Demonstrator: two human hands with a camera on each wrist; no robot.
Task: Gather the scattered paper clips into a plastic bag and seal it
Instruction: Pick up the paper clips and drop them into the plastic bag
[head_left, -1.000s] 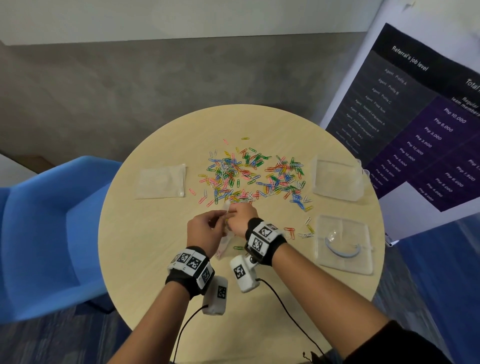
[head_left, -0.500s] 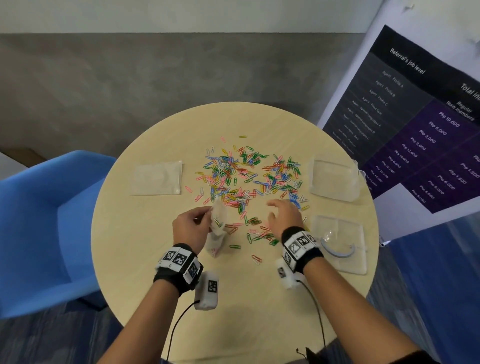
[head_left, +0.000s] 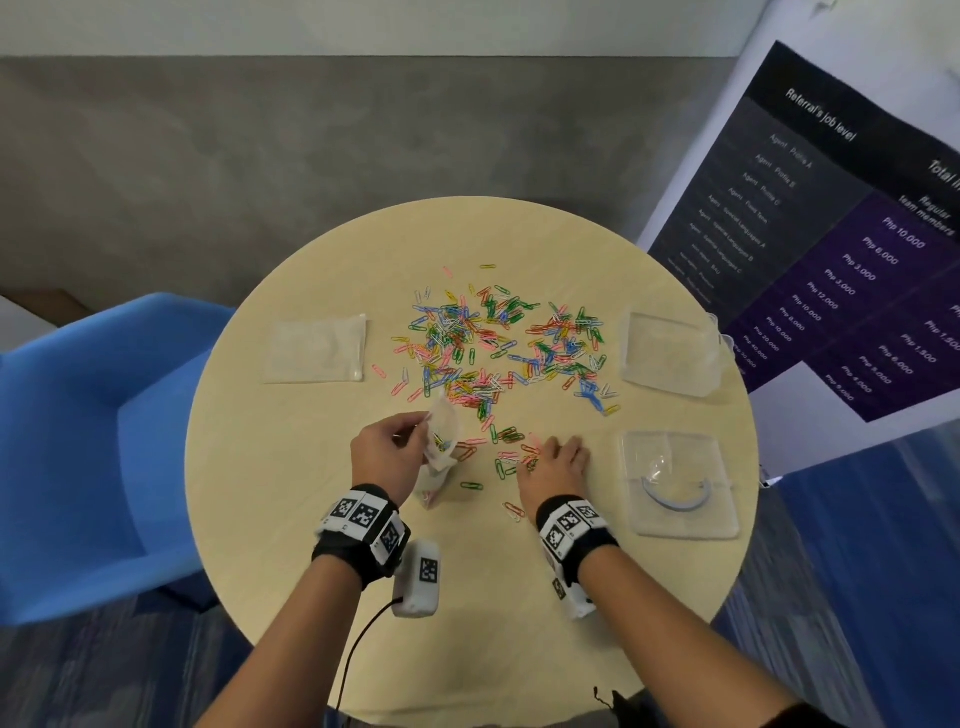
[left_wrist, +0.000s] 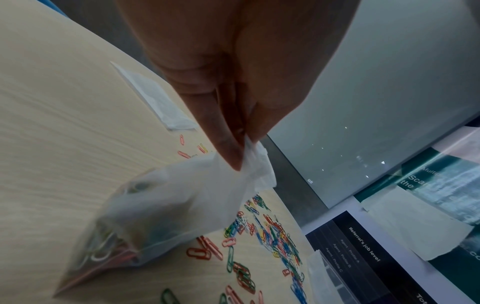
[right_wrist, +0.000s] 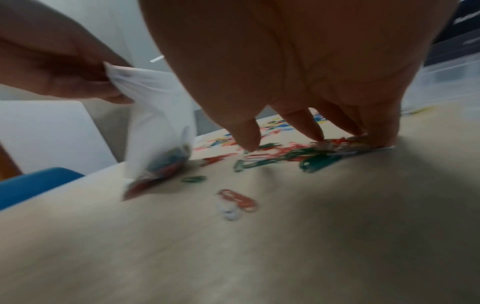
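Many coloured paper clips (head_left: 498, 343) lie scattered across the middle of the round wooden table (head_left: 291, 519). My left hand (head_left: 415, 423) pinches the top edge of a small clear plastic bag (head_left: 441, 452), which hangs down with its bottom on the table. In the left wrist view the bag (left_wrist: 166, 211) holds several clips between thumb and forefinger of that hand (left_wrist: 241, 148). My right hand (head_left: 543, 449) is palm down to the right of the bag. Its fingertips (right_wrist: 317, 133) rest on a small cluster of clips (right_wrist: 285, 156). The bag (right_wrist: 161, 131) stands to their left.
A flat spare plastic bag (head_left: 314, 348) lies at the table's left. A clear box (head_left: 670, 353) sits at the right, and a clear lid (head_left: 678, 483) with a blue curved piece lies nearer. A blue chair (head_left: 78, 441) stands left, a printed banner (head_left: 831, 234) right.
My right hand has left the bag's mouth and swung right, down onto clips near the front. The left hand keeps hold of the bag, shifted slightly left.
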